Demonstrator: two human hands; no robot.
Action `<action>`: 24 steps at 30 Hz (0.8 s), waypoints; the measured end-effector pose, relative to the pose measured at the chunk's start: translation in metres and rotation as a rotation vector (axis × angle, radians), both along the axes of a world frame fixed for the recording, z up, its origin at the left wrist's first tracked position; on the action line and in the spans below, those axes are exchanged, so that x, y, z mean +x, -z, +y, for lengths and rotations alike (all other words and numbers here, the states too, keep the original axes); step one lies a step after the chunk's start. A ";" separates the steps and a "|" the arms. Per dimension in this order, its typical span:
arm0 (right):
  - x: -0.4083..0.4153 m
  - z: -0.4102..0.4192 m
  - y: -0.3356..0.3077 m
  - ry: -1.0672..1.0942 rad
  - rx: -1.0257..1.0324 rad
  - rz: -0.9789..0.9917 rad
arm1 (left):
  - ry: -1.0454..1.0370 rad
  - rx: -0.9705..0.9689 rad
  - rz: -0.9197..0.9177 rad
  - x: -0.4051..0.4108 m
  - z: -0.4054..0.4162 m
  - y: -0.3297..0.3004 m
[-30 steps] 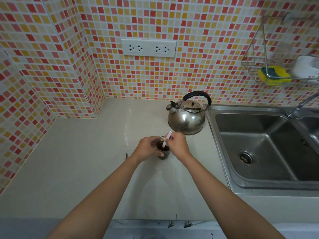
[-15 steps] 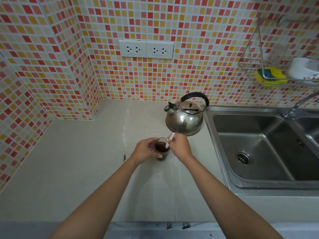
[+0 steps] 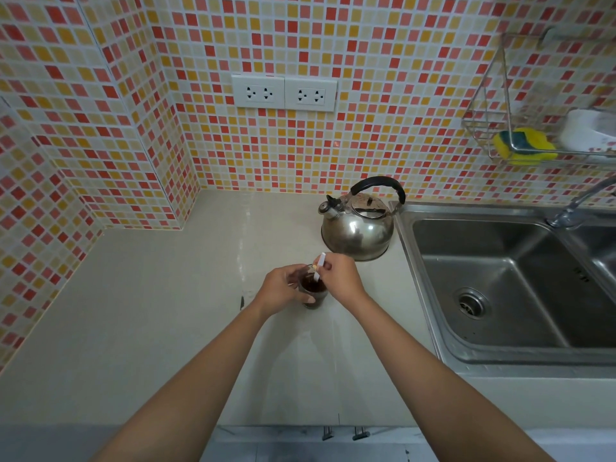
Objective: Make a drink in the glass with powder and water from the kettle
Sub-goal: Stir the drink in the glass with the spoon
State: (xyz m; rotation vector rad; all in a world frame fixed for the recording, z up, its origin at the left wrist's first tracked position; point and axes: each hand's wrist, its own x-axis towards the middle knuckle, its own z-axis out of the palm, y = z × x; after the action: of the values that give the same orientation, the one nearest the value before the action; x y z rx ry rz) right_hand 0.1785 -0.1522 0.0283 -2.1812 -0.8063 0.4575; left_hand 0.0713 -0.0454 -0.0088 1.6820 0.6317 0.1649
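Observation:
A small clear glass (image 3: 313, 290) holding dark brown liquid stands on the pale countertop (image 3: 150, 311). My left hand (image 3: 283, 288) wraps around its left side. My right hand (image 3: 340, 278) pinches a thin white stick (image 3: 319, 266), whose lower end dips into the drink. Behind them, a shiny steel kettle (image 3: 358, 228) with a black handle sits upright by the sink, its spout facing left.
A steel double sink (image 3: 500, 288) with a tap (image 3: 580, 201) lies to the right. A wire rack (image 3: 520, 128) on the tiled wall holds a yellow sponge and a white item. Two wall sockets (image 3: 283, 93) sit above the counter.
The white stick has shifted slightly inside the glass as my right hand moves it; my left hand keeps its hold. The view drifted a little.

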 end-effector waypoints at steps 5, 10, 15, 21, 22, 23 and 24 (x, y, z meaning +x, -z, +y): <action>0.005 -0.005 0.005 -0.019 -0.029 -0.010 | -0.010 0.009 0.010 0.001 0.000 -0.001; 0.005 -0.010 0.008 0.003 0.108 0.070 | -0.009 0.013 0.005 0.000 0.001 0.001; 0.008 -0.013 0.009 0.015 0.046 0.040 | -0.018 -0.009 0.006 0.002 0.001 0.002; 0.013 -0.015 0.012 0.261 0.160 0.309 | -0.010 0.000 0.012 0.003 0.002 0.004; 0.015 -0.017 0.011 0.316 0.193 0.366 | -0.013 -0.009 0.003 0.003 0.003 0.004; 0.018 -0.018 0.011 0.365 0.227 0.424 | -0.009 -0.014 -0.012 0.002 0.003 0.004; 0.020 -0.019 0.010 0.405 0.258 0.476 | -0.001 -0.014 -0.025 0.002 0.003 0.005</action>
State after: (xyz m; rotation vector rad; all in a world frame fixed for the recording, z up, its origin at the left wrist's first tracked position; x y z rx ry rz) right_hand 0.1990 -0.1716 0.0180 -1.8243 -0.1474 0.5936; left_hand 0.0735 -0.0428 -0.0139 1.6639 0.6133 0.1816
